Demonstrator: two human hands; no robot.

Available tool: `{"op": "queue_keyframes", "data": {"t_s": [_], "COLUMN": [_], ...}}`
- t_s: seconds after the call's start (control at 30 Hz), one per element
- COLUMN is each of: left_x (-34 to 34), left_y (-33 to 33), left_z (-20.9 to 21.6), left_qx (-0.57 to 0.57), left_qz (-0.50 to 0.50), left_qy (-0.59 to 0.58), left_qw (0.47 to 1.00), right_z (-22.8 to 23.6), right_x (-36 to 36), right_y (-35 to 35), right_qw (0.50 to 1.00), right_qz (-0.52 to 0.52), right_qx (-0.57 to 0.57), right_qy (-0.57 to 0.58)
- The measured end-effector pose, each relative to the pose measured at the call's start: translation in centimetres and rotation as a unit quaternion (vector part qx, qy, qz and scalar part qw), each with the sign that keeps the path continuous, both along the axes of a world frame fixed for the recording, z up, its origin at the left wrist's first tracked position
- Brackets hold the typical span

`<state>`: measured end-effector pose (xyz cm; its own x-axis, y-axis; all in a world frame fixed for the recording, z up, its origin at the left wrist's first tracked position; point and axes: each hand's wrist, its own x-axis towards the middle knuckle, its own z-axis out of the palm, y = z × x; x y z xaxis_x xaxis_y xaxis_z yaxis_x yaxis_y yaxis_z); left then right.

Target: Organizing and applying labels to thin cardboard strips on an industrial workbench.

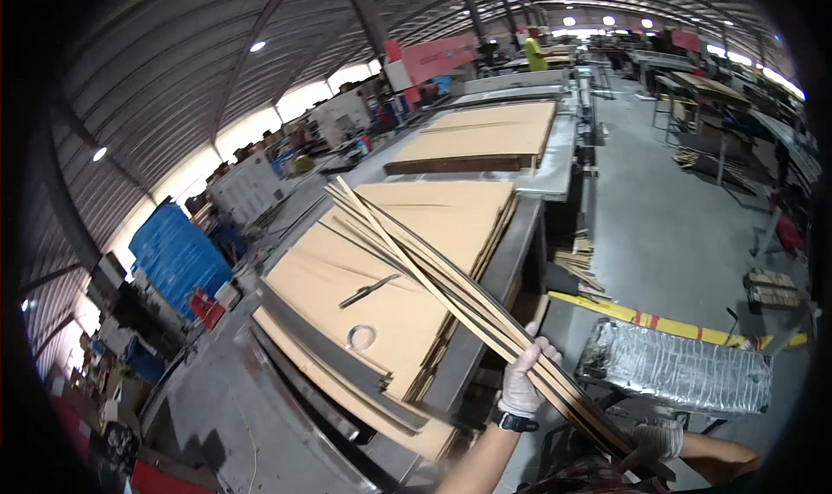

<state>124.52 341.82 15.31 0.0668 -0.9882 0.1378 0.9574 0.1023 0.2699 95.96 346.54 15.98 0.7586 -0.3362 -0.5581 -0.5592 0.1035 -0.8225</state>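
Observation:
A bundle of long thin cardboard strips [433, 264] slants from the upper left over a stack of flat cardboard sheets [390, 260] down to the lower right. My left hand [524, 381], in a white glove with a dark wristband, grips the bundle near its middle. My right hand [656, 439], also gloved, holds the strips' lower end close to my body. The stack rests on a metal table [498, 273]. On the sheets lie a dark cutter-like tool [368, 290] and a roll of clear tape [360, 336].
A second cardboard stack [485, 134] lies on the table beyond. A silver foil-wrapped block [676, 364] stands at the right, by a yellow floor stripe [641, 321]. Blue covered goods [178, 256] sit left. A person in a yellow top [536, 50] stands far back.

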Motion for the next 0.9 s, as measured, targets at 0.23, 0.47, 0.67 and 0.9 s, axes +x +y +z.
{"op": "queue_keyframes", "data": {"t_s": [0.23,0.47,0.67,0.9], "left_x": [-23.7,-31.0,-26.0,-8.6], "left_y": [-14.0,-35.2,-45.9,-27.6], "left_z": [-5.2,-21.3,-18.0,-5.6], "left_qx": [0.029,0.287,0.278,0.143], "left_qz": [-0.363,-0.362,-0.278,0.042], "left_qy": [-0.144,-0.063,-0.220,-0.645], "left_qw": [0.920,0.885,0.893,0.749], "right_z": [-1.4,5.6,-3.8,-7.6], "right_x": [-11.6,-14.5,-13.5,14.7], "right_y": [2.4,-11.4,-43.0,-62.0], "right_qw": [0.889,0.811,0.918,0.850], "right_qz": [-0.446,-0.577,0.204,-0.360], "right_qx": [0.067,0.048,-0.279,-0.382], "right_qy": [0.077,0.081,0.196,0.044]}}
